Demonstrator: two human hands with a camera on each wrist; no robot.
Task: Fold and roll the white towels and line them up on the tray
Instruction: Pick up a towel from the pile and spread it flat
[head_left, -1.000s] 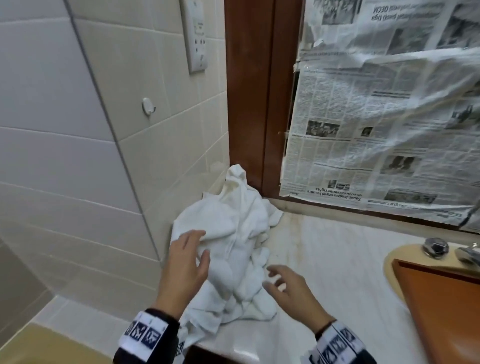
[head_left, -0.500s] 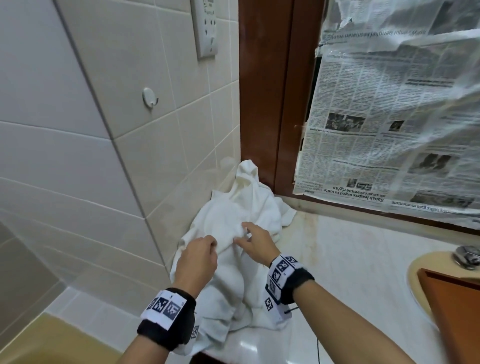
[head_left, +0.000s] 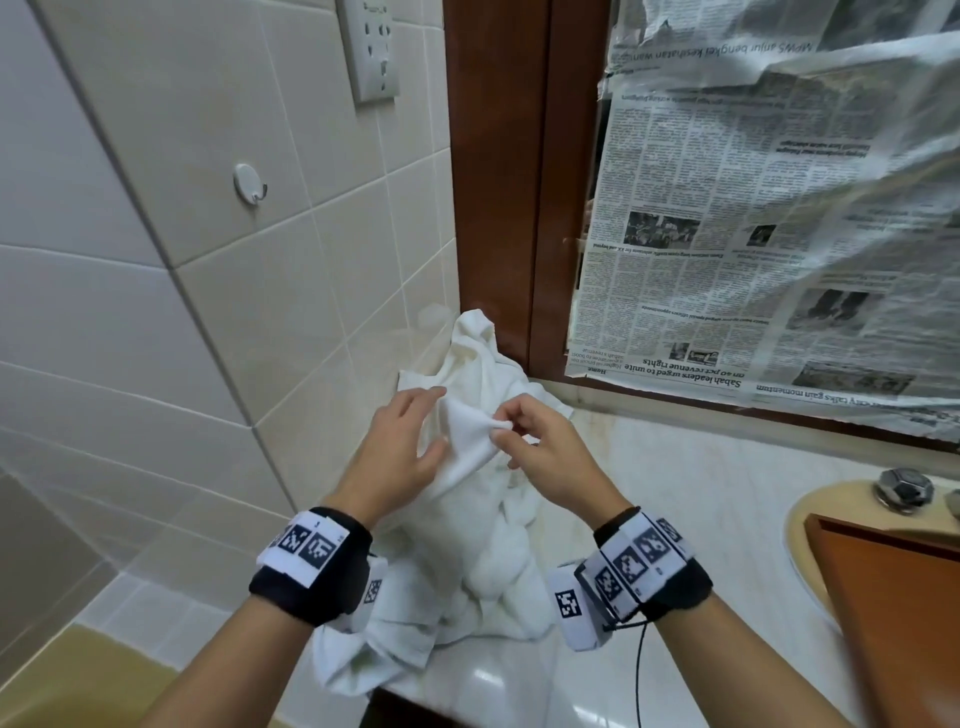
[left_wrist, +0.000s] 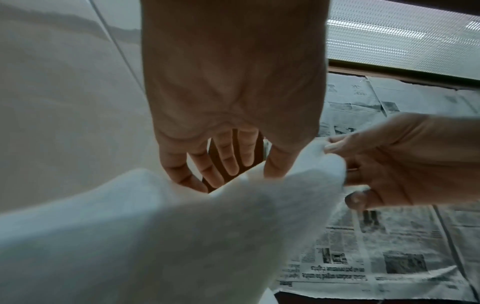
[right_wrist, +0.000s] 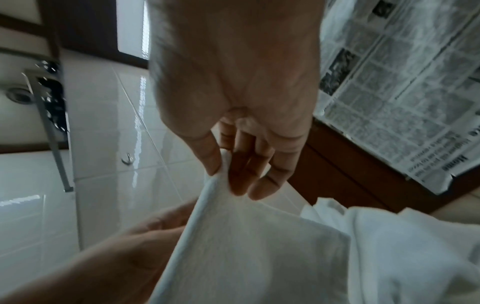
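A white towel (head_left: 467, 447) was lifted by one corner above a heap of white towels (head_left: 467, 561) that sat crumpled in the corner of the pale countertop (head_left: 701, 499), against the tiled wall (head_left: 156, 312). The right hand (head_left: 550, 457) pinched that corner between thumb and forefinger, the cloth hanging down and to its left. The left hand (head_left: 395, 457) lay just beside the hanging fold with fingers spread and nearly straight, touching the cloth without gripping it. Behind the heap stood a brown wooden frame (head_left: 498, 182) and taped-up newspaper (head_left: 779, 234). At the right edge, a brown tray (head_left: 893, 597) lay across the sink (head_left: 800, 525).
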